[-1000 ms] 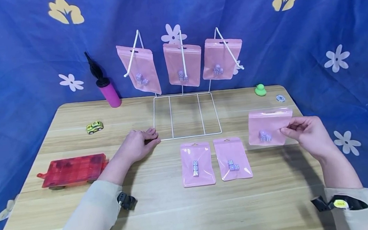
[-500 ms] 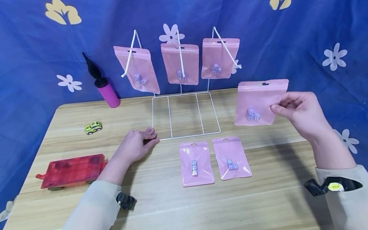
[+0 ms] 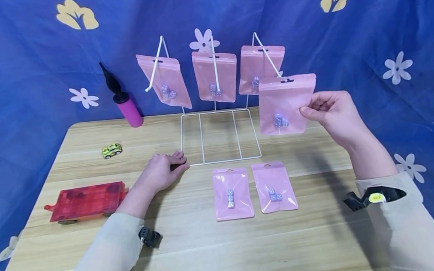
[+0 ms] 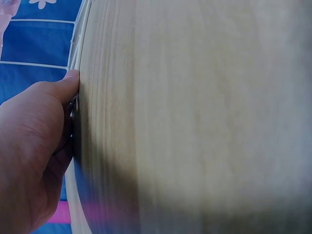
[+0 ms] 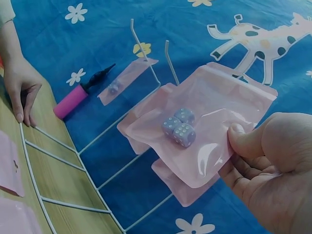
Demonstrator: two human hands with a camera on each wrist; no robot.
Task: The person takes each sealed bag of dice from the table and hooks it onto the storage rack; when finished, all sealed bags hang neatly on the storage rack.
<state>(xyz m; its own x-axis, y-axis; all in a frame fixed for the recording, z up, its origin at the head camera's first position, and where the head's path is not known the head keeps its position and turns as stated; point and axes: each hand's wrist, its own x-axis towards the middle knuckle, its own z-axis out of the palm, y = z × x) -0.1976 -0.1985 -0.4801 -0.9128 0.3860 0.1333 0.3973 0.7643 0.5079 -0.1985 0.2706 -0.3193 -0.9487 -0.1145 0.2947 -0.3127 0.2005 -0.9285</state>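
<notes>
My right hand (image 3: 333, 114) pinches the right edge of a pink zip bag (image 3: 285, 97) with lilac dice (image 5: 178, 127) inside. The bag is upright, its top with the hang hole by the tip of the right hook of a white wire display rack (image 3: 225, 161); the hole looks apart from the hook. Three similar bags hang on the rack, one per hook; the right hanging bag (image 3: 260, 63) is partly hidden behind the held one. At the rack's front left corner, my left hand (image 3: 162, 170) pinches the base wire between thumb and fingers, seen also in the left wrist view.
Two more pink dice bags (image 3: 234, 213) (image 3: 273, 175) lie flat before the rack. To the left are a red toy wagon (image 3: 91, 200), a green toy car (image 3: 111, 150) and a pink hand pump (image 3: 130, 113). A blue patterned cloth (image 3: 404, 106) hangs behind the table.
My right hand has lifted the pink zip bag from low on the right, up and leftward to the right hook. My left hand has stayed at the rack's corner.
</notes>
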